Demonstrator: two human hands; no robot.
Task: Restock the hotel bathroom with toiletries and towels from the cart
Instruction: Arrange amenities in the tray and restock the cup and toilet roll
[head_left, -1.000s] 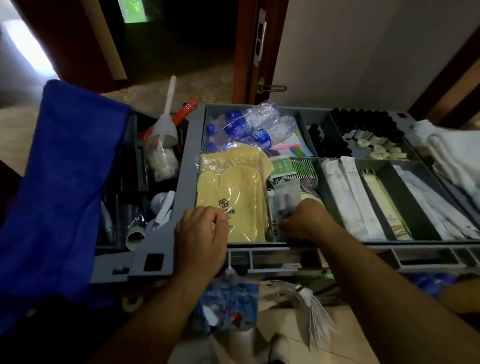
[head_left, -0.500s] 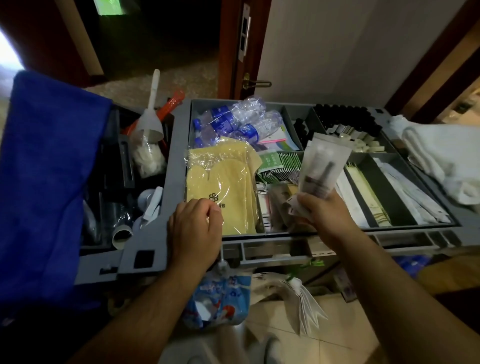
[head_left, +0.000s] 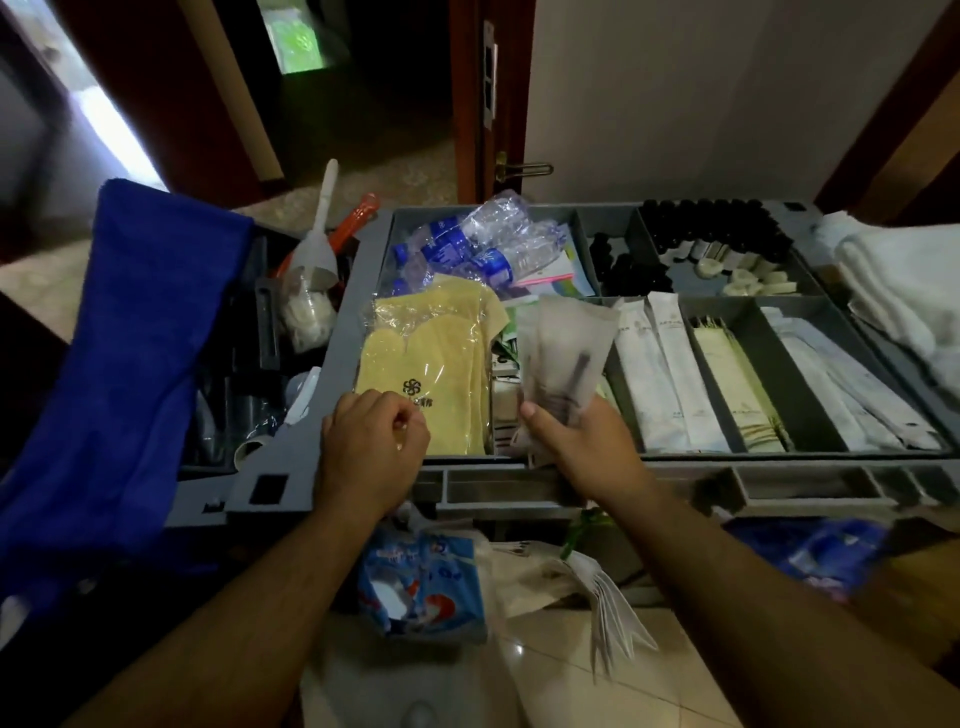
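A grey compartment tray (head_left: 571, 460) tops the cart in front of me. My right hand (head_left: 576, 439) grips a small bunch of frosted sachets (head_left: 563, 353) with dark items inside, lifted upright above the tray's middle section. My left hand (head_left: 371, 441) rests closed on the tray's front rim, beside yellow slippers in clear wrap (head_left: 431, 364). White long sachets (head_left: 670, 374), cream packets (head_left: 737, 384) and more white packets (head_left: 852, 384) fill the right sections. Folded white towels (head_left: 904, 280) lie at the far right.
Water bottles (head_left: 483, 244) lie at the tray's back left, small dark bottles (head_left: 711, 228) at the back right. A blue cloth (head_left: 124, 353) hangs on the left, next to a bin holding brushes (head_left: 311, 270). Bags hang below the tray; an open wooden door (head_left: 488, 98) stands behind.
My right hand went from reaching down in the middle section to holding the frosted sachets up above it. My left hand stayed on the front rim.
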